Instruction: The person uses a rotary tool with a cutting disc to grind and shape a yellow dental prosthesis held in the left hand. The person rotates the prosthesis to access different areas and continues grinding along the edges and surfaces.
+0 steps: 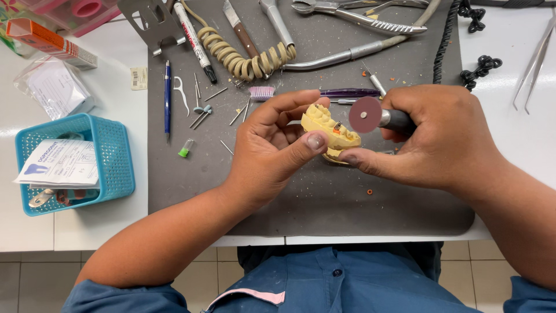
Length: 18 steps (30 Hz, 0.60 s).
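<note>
**Dental cast held over the grey mat, disc tool at its teeth**

While the left hand (272,142) cradles a yellow dental cast (330,132), thumb laid across its front and fingers curled behind, the grip is closed snugly around the model. The cast sits just above the grey mat (324,197), near the mat's middle.

Right hand (446,136): grip closed around a dark rotary handpiece (397,119), thumb stretched out to touch the underside of the cast. A round reddish cutting disc (365,115) on the handpiece tip stands just beside the cast's upper teeth; contact cannot be confirmed.

Around the mat:
- On its far edge: a coiled beige cord (243,55), a marker pen (196,40), metal forceps (359,17).
- On its left part: a blue pen (167,98), a small pink brush (262,91), scattered burs and a small green-tipped piece (185,149).
- Just behind the cast, a purple-handled tool (347,93).
- Left of the mat, on the white tabletop (104,226): a turquoise basket (116,156) holding a folded leaflet.
- Right of the mat: tweezers (536,64).

Fine dust and orange specks lie across the mat.
</note>
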Each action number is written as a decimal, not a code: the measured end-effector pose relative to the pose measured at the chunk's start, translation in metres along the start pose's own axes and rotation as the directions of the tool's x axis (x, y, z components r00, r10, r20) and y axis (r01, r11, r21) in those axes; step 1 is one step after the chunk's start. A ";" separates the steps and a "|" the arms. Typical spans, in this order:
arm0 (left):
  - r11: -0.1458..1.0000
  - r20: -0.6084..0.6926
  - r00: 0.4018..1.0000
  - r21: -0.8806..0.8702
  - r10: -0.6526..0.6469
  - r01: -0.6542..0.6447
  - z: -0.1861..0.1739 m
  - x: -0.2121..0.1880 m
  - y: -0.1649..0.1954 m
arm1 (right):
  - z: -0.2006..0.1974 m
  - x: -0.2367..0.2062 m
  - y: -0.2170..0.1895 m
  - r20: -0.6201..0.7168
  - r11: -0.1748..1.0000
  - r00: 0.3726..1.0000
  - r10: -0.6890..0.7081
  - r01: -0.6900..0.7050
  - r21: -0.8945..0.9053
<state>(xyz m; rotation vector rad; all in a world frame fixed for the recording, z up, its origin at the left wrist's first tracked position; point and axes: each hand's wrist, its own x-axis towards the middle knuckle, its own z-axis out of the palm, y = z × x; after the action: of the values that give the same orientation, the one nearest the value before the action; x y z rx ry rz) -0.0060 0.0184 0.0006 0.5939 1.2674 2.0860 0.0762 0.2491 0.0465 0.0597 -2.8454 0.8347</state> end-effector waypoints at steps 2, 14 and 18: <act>1.000 0.026 0.999 0.004 0.026 -0.026 0.000 -0.001 0.000 | 0.003 0.001 0.001 0.001 1.000 1.000 -0.018 0.018 -0.006; 0.996 0.056 0.998 0.070 0.043 -0.047 0.000 0.000 0.003 | 0.011 0.004 0.004 -0.039 0.997 0.997 -0.067 0.068 0.023; 0.994 0.029 0.999 0.100 0.036 -0.038 -0.001 -0.002 0.004 | 0.011 0.003 0.004 -0.046 0.999 0.998 -0.040 0.040 0.002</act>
<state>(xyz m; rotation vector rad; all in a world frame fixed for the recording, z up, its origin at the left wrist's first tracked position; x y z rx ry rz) -0.0063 0.0149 0.0033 0.6929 1.3619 2.0461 0.0712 0.2464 0.0354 0.0958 -2.7907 0.8213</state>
